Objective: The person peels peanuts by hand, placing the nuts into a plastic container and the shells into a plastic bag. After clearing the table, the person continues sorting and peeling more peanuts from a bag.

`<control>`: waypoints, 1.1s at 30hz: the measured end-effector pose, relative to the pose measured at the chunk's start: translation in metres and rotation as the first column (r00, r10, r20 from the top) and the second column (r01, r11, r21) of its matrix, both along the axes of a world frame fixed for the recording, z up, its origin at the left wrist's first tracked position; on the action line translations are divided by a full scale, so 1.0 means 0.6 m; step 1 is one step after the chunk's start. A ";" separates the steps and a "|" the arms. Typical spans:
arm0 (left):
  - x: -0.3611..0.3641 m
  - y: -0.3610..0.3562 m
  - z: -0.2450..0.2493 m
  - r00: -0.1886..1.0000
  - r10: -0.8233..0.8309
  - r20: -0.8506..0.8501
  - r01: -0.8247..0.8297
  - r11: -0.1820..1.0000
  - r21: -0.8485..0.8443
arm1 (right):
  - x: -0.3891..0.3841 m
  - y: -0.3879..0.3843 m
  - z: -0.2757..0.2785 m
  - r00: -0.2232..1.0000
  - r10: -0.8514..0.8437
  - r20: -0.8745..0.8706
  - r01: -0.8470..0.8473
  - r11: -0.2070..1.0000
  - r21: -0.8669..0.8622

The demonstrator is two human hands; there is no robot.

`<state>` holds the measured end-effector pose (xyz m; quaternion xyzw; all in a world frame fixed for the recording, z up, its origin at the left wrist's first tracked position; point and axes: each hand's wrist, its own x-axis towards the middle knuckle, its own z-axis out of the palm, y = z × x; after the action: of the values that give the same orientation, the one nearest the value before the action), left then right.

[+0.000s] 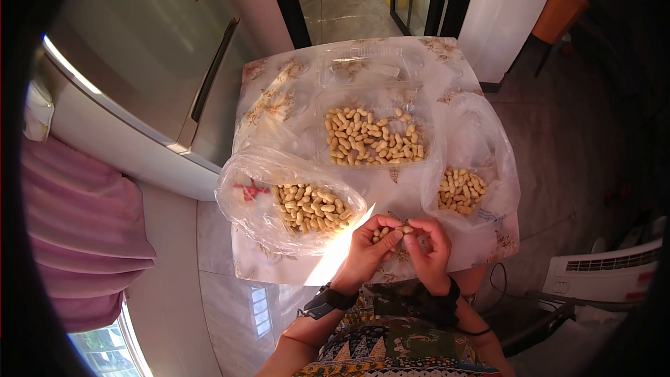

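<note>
Close to the table's front edge, my two hands meet. My left hand (370, 250) is closed around a few unshelled peanuts (380, 234), part of them showing between thumb and fingers. With thumb and fingertips, my right hand (430, 251) pinches one peanut (407, 230), which the left fingertips also seem to touch. To the left of my hands lies a clear plastic bag (244, 167) with many peanuts (310, 208) in its mouth. A second plastic bag (481, 119) with a smaller heap of peanuts (460, 190) stands on the right.
Beyond the bags, a clear plastic box (427, 108) holds loose peanuts (377, 137), its lid part (366, 56) folded back. A flowered cloth (391, 188) covers the table. A fridge (153, 49) stands at the left, an orange stool (560, 12) at the far right.
</note>
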<state>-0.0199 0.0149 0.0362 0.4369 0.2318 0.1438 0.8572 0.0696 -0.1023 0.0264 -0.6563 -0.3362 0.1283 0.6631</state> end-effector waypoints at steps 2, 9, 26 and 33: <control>-0.001 0.000 0.000 1.000 -0.002 -0.001 0.002 1.000 0.006 | 0.000 0.003 -0.001 1.000 -0.017 0.001 0.017 1.000 0.011; 0.000 -0.002 0.003 1.000 0.018 0.007 -0.018 1.000 -0.002 | 0.000 0.004 0.004 0.999 -0.023 0.023 0.022 0.999 0.025; -0.001 0.002 0.003 0.999 0.023 0.025 -0.022 0.999 -0.038 | 0.002 0.006 0.007 0.998 0.014 0.069 -0.015 1.000 0.015; 0.002 0.006 0.003 0.994 0.043 0.096 -0.024 0.982 -0.189 | -0.003 0.008 0.016 0.998 -0.053 0.025 0.051 0.997 0.062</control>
<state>-0.0187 0.0184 0.0382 0.3426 0.2085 0.1574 0.9024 0.0676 -0.0973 0.0359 -0.6458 -0.3314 0.0920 0.6816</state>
